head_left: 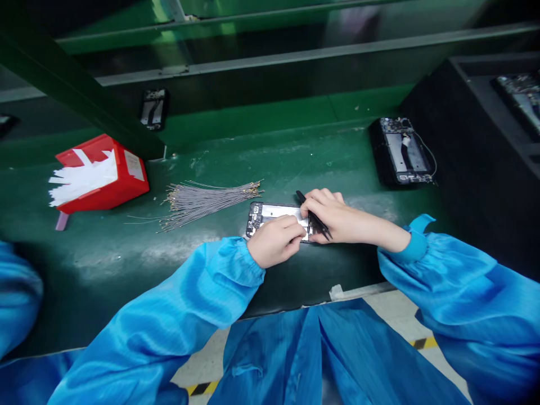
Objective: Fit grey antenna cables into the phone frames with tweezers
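Note:
An opened phone (276, 210) lies on the green bench in front of me, its silvery inner frame showing and a circuit board at its left end. My left hand (277, 239) is over the phone's middle, fingers curled and pressed together; what they pinch, if anything, is hidden. At the phone's right end my right hand (331, 215) grips black tweezers (321, 225), whose tips point down toward my wrist side, away from the phone. Left of the phone lies a fanned bundle of thin grey cables (202, 203) with gold-coloured ends.
A red box (133, 177) of white paper strips stands at the left beside a green post (84, 84). Another opened phone (407, 152) rests on a black block at the right, near a large black case (472, 163). One more phone (153, 109) lies behind.

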`<state>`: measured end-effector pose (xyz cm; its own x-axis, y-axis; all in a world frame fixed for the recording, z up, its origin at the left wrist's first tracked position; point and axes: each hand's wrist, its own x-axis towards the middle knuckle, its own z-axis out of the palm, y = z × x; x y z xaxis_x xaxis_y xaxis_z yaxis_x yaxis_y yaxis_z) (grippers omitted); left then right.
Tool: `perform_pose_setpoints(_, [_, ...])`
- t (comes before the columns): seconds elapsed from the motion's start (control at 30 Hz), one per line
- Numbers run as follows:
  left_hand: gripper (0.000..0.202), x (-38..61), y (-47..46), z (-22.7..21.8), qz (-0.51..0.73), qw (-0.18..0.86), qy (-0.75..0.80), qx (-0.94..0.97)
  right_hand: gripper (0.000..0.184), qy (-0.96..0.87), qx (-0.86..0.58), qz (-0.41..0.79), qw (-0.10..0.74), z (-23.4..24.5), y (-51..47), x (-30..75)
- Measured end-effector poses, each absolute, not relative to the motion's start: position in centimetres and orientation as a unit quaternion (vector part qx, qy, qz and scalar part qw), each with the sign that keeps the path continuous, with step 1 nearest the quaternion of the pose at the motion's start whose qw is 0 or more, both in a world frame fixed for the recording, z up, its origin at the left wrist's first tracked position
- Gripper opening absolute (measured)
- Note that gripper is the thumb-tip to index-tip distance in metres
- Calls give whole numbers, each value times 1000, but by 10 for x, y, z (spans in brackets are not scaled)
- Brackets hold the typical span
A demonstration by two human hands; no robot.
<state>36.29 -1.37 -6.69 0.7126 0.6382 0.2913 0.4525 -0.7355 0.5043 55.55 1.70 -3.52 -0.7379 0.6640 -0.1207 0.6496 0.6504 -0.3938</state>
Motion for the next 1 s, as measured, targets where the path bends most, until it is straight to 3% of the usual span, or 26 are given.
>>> perform_pose_setpoints(0.57, [19, 364, -13, -68, 215, 201, 313, 903, 31, -915, -374, 143, -57, -30, 16, 543])
perform_pose_setpoints(1.0, [19, 363, -13, -62, 218, 230, 273, 909, 30, -894, -414, 168, -21, -34, 11, 540])
